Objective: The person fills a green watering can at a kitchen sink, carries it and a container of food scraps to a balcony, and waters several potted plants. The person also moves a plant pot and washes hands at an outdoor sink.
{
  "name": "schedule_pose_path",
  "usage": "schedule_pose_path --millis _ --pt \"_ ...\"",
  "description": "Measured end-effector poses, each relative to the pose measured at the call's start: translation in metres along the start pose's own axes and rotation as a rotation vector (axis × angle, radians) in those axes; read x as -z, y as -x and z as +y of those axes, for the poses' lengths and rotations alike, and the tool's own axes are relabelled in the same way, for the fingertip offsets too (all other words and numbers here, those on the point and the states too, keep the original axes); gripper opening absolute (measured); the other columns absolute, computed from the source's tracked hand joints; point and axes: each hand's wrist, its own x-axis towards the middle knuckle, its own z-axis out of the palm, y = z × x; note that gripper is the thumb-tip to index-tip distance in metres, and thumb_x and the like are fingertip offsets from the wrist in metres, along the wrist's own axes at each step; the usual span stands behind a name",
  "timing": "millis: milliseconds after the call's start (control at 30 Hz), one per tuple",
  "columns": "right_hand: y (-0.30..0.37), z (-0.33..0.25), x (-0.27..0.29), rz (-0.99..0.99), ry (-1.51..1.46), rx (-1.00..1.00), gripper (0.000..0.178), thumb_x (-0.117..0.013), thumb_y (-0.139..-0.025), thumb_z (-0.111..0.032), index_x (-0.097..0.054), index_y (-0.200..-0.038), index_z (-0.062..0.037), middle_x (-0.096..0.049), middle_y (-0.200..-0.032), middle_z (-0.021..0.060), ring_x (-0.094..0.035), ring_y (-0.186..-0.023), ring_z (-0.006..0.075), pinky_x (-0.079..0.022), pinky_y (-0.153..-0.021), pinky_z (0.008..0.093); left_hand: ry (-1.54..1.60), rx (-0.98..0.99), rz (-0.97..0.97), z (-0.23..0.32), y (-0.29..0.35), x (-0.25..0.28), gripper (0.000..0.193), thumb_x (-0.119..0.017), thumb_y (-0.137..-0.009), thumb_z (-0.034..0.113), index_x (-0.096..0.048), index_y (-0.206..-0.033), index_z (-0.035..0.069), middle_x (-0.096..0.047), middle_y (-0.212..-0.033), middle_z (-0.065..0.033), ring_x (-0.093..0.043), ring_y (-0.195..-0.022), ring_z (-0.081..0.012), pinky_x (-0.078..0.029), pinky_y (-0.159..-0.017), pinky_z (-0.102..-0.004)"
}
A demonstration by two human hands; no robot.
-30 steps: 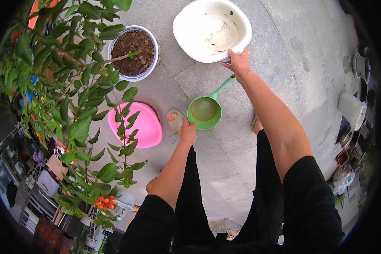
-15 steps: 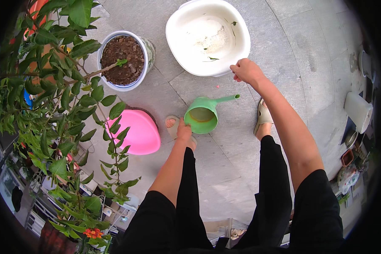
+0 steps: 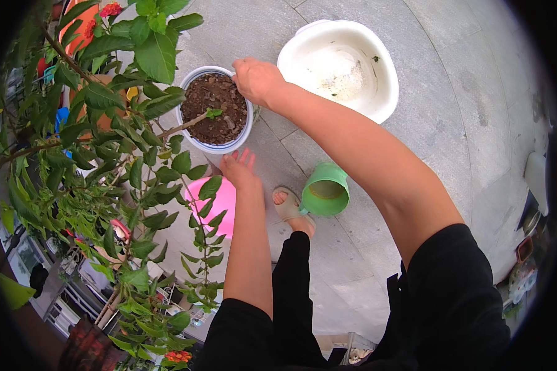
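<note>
A white and blue flower pot (image 3: 249,127) full of dark brown soil stands at the upper left. My right hand (image 3: 258,81) reaches across to the pot's upper right rim, its fingers bent over the edge. Just below the pot is my left hand (image 3: 240,169), open with the fingers spread, close to the lower rim. A green watering can (image 3: 325,190) with a little liquid inside rests on the floor by my foot, touched by neither hand; my right forearm hides its spout. Beneath my left hand lies a pink plastic basin (image 3: 220,199), partly covered by my hand and leaves.
A white basin (image 3: 387,68) with bits of leaf and dirt stands at the top. Leafy branches (image 3: 148,148) spread over the left side and partly over the pot. Grey tiles (image 3: 439,133) pave the floor. Household items line the right edge.
My left hand has let go of the watering can and moved up to the pot. The right hand has swung left from the white basin to the pot's rim. The view has shifted left.
</note>
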Motion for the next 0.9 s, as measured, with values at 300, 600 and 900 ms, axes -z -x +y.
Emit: schedule_pose_path --millis 300,600,900 --pt "-0.052 -0.010 -0.021 -0.143 0.149 0.121 0.022 -0.046 -0.083 -0.013 -0.061 -0.098 -0.0072 -0.065 -0.093 0.0140 -0.062 -0.087 0.0309 -0.050 -0.074 0.0395 -0.021 -0.051 0.158 0.012 -0.053 -0.005 0.021 -0.034 -0.095 0.016 -0.041 -0.106 0.000 -0.057 -0.092 -0.0145 -0.058 -0.061 -0.0215 -0.048 -0.047 -0.0303" --pt "-0.025 0.013 -0.014 -0.023 0.078 0.168 0.019 -0.048 -0.079 -0.014 -0.060 -0.088 -0.0023 -0.064 -0.085 0.0185 -0.062 -0.082 0.0341 -0.049 -0.071 0.0427 -0.338 -0.120 0.082 0.029 -0.068 0.009 0.018 -0.037 -0.093 0.013 -0.044 -0.098 -0.003 -0.057 -0.082 -0.0145 -0.053 -0.049 -0.0194 -0.041 -0.037 -0.0276" --pt "0.036 0.018 0.038 0.066 -0.081 0.080 0.019 -0.051 -0.079 -0.017 -0.058 -0.083 0.0000 -0.063 -0.075 0.0205 -0.061 -0.073 0.0371 -0.049 -0.067 0.0453 -0.388 -0.095 -0.070 0.056 -0.004 0.021 0.011 -0.043 -0.091 0.011 -0.044 -0.087 0.000 -0.050 -0.065 -0.0089 -0.044 -0.040 -0.0167 -0.037 -0.035 -0.0276"
